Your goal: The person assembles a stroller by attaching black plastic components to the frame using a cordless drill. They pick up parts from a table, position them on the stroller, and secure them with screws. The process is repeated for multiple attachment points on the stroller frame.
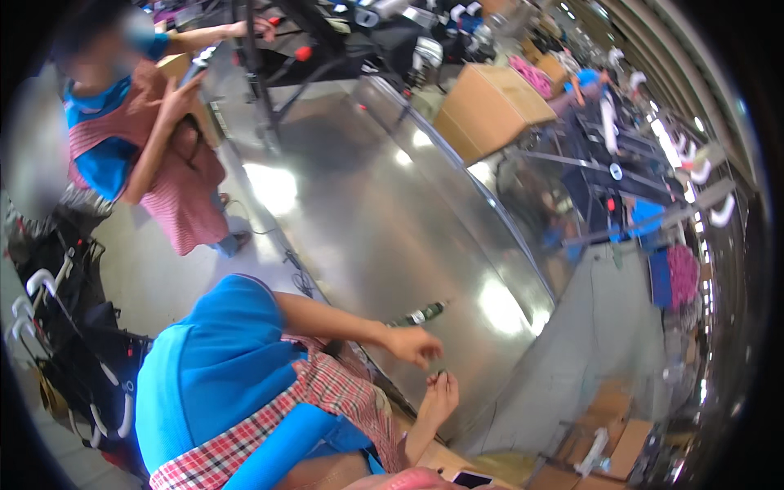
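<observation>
The fingertips of my right hand (441,398) are pinched together on a small dark piece (442,373), which pokes up just past them; it is too small for me to tell its kind. The fingers of my left hand (414,345) are curled inward just beside it, pointing toward the piece; I cannot tell whether they close on anything. My two hands are near each other but apart, over the near end of a shiny metal tabletop (367,212).

Just beyond my left hand a slim dark green tool (418,314) with a pale band lies on the tabletop, its thin tip pointing away to the right. My left arm reaches in from a blue sleeve (233,314), and a red checked apron (343,384) covers my front.

Past the tabletop's left edge a dark cable (300,282) lies in loops. At the far right corner sits a brown cardboard box (494,110), beside dark metal frames (600,167) with pale curved handles. At the upper left a co-worker (155,147) in a blue shirt and red striped apron stands with one hand raised around a small device (196,69), the other arm stretched toward a dark frame. Down at the lower right lie opened cardboard boxes (629,445).
</observation>
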A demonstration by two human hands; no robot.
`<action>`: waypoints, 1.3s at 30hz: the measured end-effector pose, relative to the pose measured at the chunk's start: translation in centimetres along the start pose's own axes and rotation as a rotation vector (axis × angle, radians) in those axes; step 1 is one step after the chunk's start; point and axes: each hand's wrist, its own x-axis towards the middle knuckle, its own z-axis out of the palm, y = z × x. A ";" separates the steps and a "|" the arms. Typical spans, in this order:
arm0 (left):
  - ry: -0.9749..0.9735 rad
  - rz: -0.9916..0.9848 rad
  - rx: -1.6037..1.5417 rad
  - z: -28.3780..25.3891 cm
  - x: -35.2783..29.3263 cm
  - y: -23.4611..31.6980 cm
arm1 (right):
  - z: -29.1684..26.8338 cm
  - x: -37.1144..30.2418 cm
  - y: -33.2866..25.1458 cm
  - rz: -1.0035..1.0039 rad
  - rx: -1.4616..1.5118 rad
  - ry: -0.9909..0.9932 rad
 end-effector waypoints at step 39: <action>0.763 -1.279 0.942 -12.8 2.4 -17.5 | -13.4 97.3 -28.6 -0.809 -0.894 0.585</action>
